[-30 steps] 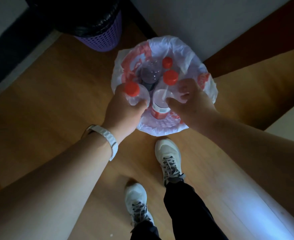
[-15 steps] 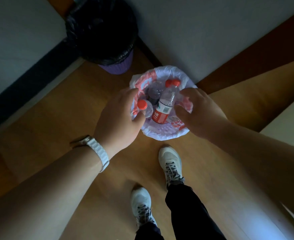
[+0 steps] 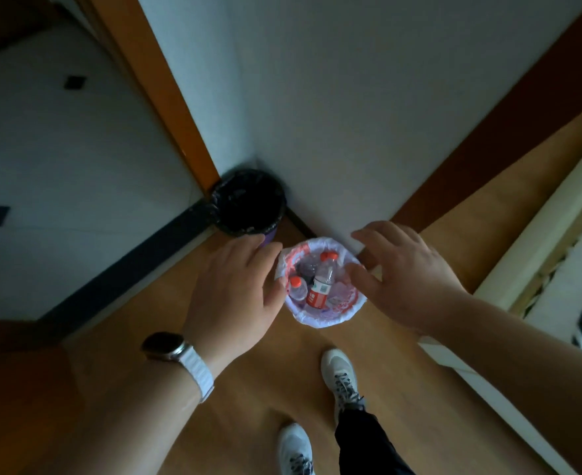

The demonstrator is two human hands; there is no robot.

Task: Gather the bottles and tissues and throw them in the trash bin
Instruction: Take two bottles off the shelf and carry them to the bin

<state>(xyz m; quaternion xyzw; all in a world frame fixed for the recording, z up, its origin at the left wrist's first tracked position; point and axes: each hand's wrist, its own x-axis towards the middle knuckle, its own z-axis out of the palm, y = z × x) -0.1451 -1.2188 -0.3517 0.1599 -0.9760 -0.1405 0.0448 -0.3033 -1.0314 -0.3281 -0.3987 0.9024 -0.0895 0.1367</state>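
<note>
Flanking the bottles (image 3: 320, 286) in the bin (image 3: 323, 321), hands (image 3: 235, 289) hover.

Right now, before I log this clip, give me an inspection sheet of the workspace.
Surface: wooden floor, dimly lit.
Job's things: white-lined bin stands on the floor and holds a labelled bottle and a smaller bottle, both red-capped; tissues cannot be made out.
Clutter: black-lined bin in the corner.
Hands: left hand and right hand are open on either side of the white-lined bin, holding nothing.
Cables: nothing seen.
Surroundings: white wall with dark skirting; pale furniture edge at right; watch on the left wrist; white shoes.
</note>
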